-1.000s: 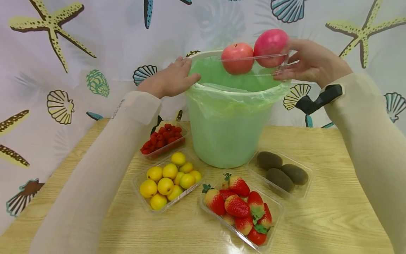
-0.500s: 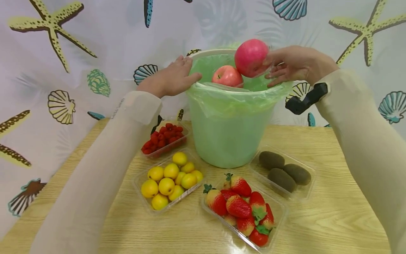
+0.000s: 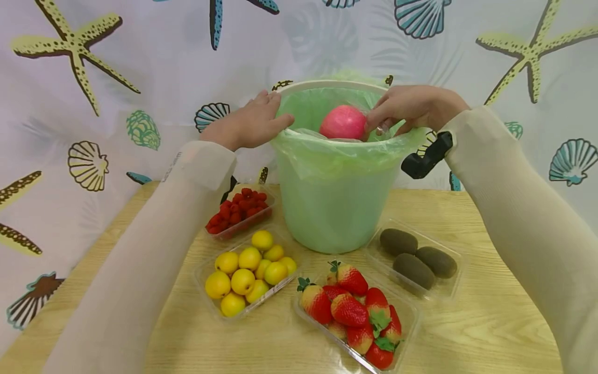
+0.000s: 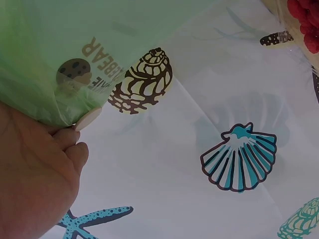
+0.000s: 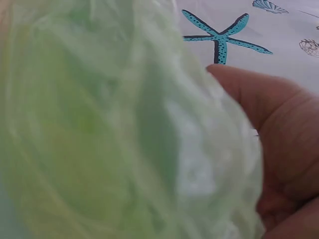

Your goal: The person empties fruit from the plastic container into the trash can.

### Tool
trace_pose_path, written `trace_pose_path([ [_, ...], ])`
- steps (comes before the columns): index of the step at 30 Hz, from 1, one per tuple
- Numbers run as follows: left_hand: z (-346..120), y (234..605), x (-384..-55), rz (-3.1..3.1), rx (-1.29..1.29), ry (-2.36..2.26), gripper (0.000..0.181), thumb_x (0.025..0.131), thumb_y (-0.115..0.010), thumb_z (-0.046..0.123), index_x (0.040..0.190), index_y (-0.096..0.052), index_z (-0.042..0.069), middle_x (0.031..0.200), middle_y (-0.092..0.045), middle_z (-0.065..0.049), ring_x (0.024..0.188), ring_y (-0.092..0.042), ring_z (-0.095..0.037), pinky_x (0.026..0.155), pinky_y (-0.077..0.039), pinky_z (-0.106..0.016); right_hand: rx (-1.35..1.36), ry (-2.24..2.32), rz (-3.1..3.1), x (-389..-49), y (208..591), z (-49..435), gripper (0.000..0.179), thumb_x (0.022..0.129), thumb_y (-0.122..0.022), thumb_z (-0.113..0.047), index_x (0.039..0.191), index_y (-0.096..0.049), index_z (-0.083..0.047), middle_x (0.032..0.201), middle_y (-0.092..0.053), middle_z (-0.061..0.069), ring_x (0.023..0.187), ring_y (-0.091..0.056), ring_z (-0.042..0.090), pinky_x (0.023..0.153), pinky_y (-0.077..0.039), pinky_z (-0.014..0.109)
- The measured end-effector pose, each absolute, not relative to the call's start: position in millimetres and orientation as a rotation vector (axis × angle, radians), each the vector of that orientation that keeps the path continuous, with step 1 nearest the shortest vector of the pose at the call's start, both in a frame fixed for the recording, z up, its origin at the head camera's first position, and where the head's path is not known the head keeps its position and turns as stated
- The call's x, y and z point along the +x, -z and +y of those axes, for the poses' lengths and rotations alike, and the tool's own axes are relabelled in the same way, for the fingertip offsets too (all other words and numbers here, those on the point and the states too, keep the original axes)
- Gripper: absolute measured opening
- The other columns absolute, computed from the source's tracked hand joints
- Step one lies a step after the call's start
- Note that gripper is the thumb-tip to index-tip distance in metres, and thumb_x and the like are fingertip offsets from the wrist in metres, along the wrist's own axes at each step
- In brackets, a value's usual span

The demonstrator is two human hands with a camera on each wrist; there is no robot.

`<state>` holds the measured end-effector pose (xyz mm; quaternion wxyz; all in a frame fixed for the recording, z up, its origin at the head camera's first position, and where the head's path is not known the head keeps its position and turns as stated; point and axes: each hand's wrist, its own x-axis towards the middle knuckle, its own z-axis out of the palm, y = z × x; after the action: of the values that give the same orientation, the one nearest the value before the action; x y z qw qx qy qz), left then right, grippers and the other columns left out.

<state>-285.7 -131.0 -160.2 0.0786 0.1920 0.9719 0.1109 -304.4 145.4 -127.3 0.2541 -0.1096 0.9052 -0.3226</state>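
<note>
A green bucket (image 3: 334, 208) with a pale rim stands on the table, lined with a thin green plastic bag (image 3: 322, 156). My left hand (image 3: 252, 122) holds the rim at its left side; in the left wrist view its fingertips curl at the bag-covered edge. At the bucket's mouth, my right hand (image 3: 411, 109) grips the end of a clear plastic tray (image 3: 383, 129). A pink-red apple (image 3: 344, 123) shows beside its fingers, partly below the front rim. The second apple is hidden. In the right wrist view the bag covers most of the scene.
Clear trays around the bucket hold raspberries (image 3: 240, 210), small yellow fruits (image 3: 249, 272), strawberries (image 3: 350, 311) and brown kiwifruits (image 3: 416, 258). Behind the wooden table (image 3: 486, 311) hangs a cloth (image 3: 168, 62) printed with shells and starfish.
My right hand has lowered the tray of apples and moved left into the bucket's mouth. One apple has dropped out of sight. The left hand stays at the rim.
</note>
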Motion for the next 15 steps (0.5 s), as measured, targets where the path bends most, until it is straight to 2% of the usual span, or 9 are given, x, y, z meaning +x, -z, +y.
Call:
trace_pose_path([
  [3, -131, 160, -285, 2.914, 0.578, -0.315, 0.075, 0.100, -0.017, 0.049, 0.150, 0.014, 0.004, 0.158, 0.018, -0.016, 0.146, 0.016, -0.032, 0.119, 0.001, -0.049, -0.290, 0.854, 2.499, -303, 129, 144, 0.019, 0.085, -0.068, -0.028, 0.089, -0.065, -0.011, 0.074, -0.051, -0.004, 0.086, -0.047, 0.015, 0.078, -0.044, 0.032],
  [6, -131, 159, -285, 2.916, 0.576, -0.313, 0.075, 0.100, -0.017, 0.050, 0.150, 0.015, 0.004, 0.158, 0.019, -0.016, 0.146, 0.016, -0.032, 0.119, 0.001, -0.049, -0.288, 0.830, 2.537, -301, 131, 143, 0.038, 0.085, -0.069, -0.029, 0.111, -0.056, -0.005, 0.092, -0.051, 0.002, 0.094, -0.047, 0.018, 0.078, -0.050, 0.030],
  [9, -130, 160, -285, 2.907, 0.579, -0.325, 0.075, 0.100, -0.017, 0.049, 0.150, 0.015, 0.004, 0.158, 0.019, -0.016, 0.146, 0.017, -0.031, 0.119, 0.002, -0.049, -0.293, 0.799, 2.555, -298, 134, 142, 0.058, 0.084, -0.070, -0.030, 0.129, -0.043, -0.003, 0.112, -0.046, 0.006, 0.108, -0.044, 0.022, 0.086, -0.049, 0.032],
  [12, -131, 161, -285, 2.899, 0.592, -0.335, 0.074, 0.100, -0.017, 0.048, 0.150, 0.014, 0.003, 0.158, 0.017, -0.016, 0.146, 0.018, -0.031, 0.119, 0.002, -0.048, -0.312, 0.765, 2.577, -297, 137, 141, 0.063, 0.084, -0.068, -0.029, 0.133, -0.039, -0.002, 0.125, -0.042, 0.007, 0.116, -0.038, 0.022, 0.096, -0.043, 0.036],
  [15, -131, 162, -284, 2.896, 0.598, -0.338, 0.074, 0.100, -0.017, 0.048, 0.150, 0.014, 0.003, 0.158, 0.017, -0.015, 0.146, 0.019, -0.030, 0.119, 0.002, -0.048, -0.322, 0.736, 2.599, -296, 139, 140, 0.060, 0.085, -0.067, -0.028, 0.133, -0.041, -0.002, 0.130, -0.041, 0.006, 0.118, -0.039, 0.022, 0.100, -0.039, 0.039],
])
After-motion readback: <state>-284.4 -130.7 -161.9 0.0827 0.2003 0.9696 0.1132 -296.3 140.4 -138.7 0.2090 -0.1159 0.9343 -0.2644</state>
